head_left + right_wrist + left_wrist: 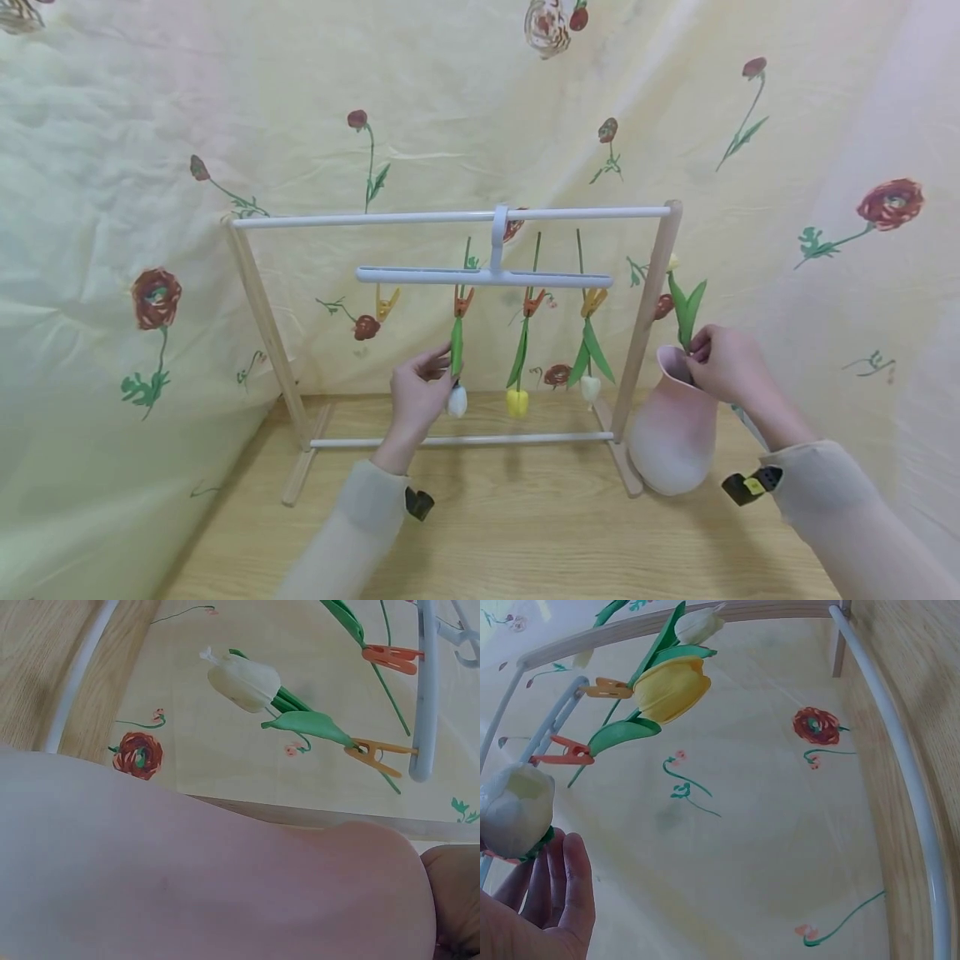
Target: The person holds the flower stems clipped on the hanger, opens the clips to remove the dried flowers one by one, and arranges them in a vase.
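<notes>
My left hand (423,392) pinches the leaves of a white tulip (457,402) that hangs head down from an orange clothespin (463,302). In the left wrist view its fingers (577,877) reach up behind the white bloom, which hides the thumb. At the right, my right hand (727,362) grips the stem of an upright pale tulip (686,308) at the mouth of a pink-and-white vase (675,433). The lower stem is hidden inside the vase. The vase (225,877) fills the lower part of the right wrist view, covering most of that hand.
A wooden rack (255,308) with white bars carries a white hanger (480,276). Also clipped upside down there are a yellow tulip (517,403) and another white tulip (590,388). A yellow clothespin (386,303) hangs at the hanger's left end. Floral cloth (300,67) backs the wooden table (525,533).
</notes>
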Tool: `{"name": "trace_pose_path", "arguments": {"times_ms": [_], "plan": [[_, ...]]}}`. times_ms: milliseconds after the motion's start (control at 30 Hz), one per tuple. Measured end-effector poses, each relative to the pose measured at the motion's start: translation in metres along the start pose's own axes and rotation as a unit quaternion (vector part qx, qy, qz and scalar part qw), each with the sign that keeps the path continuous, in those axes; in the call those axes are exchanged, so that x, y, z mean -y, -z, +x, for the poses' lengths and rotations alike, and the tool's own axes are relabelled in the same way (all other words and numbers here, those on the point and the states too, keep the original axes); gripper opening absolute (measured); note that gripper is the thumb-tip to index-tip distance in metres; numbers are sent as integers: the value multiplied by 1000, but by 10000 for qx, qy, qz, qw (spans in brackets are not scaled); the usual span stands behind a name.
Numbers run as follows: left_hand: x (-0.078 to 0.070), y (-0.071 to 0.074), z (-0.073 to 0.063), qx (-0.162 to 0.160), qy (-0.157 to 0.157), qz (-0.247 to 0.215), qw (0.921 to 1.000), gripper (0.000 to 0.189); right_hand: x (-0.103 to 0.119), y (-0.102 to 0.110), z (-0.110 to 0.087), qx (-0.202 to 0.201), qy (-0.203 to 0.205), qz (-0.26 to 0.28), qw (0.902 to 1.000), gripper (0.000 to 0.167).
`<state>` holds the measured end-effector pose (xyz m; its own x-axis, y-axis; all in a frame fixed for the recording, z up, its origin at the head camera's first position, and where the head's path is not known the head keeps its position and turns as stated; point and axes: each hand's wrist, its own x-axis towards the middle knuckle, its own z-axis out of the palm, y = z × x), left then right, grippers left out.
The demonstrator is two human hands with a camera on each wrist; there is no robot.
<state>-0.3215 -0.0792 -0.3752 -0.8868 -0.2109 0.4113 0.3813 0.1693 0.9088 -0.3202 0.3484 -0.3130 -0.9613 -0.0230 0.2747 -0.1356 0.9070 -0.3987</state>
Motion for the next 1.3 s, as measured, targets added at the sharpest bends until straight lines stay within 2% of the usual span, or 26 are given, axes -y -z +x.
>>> {"name": "trace_pose_path", "arguments": {"times_ms": [167,300,400,500,633,733,800,967,1100,1200,1300], "plan": [[0,1,0,38,65,-10,10000,30,-1,3,-4,-84,103,-83,9999,31],[-2,1,-1,85,121,10,9999,30,3,12,-12,-101,-100,-117,9998,38],[-3,2,-1,151,226,-94,9996,31,12,20,-19,-366,-250,-224,9988,37],[-3,3,-1,234,354,-273,9987,33,27,25,-26,-781,-187,-408,9959,35],[-2,4,0,278,371,-333,9984,35,56,24,-31,-1446,433,-451,9875,27],[-1,5,1,303,325,-257,9987,35,79,17,-29,-1878,1060,-124,9764,18],[0,5,1,329,321,-251,9986,35,95,10,-26,-2018,1363,246,9696,13],[1,4,1,359,388,-273,9982,34,130,-8,-14,-1971,1683,964,9610,11],[0,5,0,395,430,-291,9979,35,149,-24,-3,-1917,2012,1129,9540,13],[-1,5,-1,383,417,-287,9980,35,162,-38,4,-1741,2117,1279,9532,15],[-1,5,-1,365,396,-278,9982,34,173,-51,9,-1551,2027,1451,9559,18]]}}
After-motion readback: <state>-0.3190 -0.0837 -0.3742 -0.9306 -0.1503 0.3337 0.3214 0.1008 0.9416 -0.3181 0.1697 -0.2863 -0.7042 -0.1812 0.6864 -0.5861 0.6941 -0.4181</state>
